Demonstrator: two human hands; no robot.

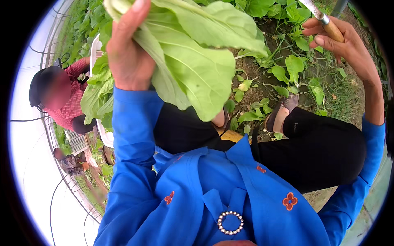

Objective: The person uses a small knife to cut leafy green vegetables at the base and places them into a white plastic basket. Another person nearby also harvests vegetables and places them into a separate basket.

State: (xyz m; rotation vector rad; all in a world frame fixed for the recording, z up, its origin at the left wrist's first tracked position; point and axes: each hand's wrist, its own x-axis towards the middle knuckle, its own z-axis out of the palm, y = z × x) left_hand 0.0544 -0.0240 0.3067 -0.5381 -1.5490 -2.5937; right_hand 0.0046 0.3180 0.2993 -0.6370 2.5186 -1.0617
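Observation:
My left hand (pixel 130 49) grips a bunch of broad, pale green leafy vegetable (pixel 197 70) near its stem end at the top left; the leaves fan out to the right. At the upper right, my right hand (pixel 341 41) holds a knife-like tool by its wooden handle (pixel 334 30), with a metal ferrule and a soiled metal blade (pixel 311 7) pointing up and left. The blade's far end is cut off by the picture's edge. The tool and the leaves are well apart.
A white plastic crate (pixel 106 135) with cut leafy greens (pixel 100 89) stands at the left. Beyond it crouches a person in a red checked shirt (pixel 66 101); another person (pixel 69 163) is farther off. Small leafy plants (pixel 294 66) and grass grow around my feet.

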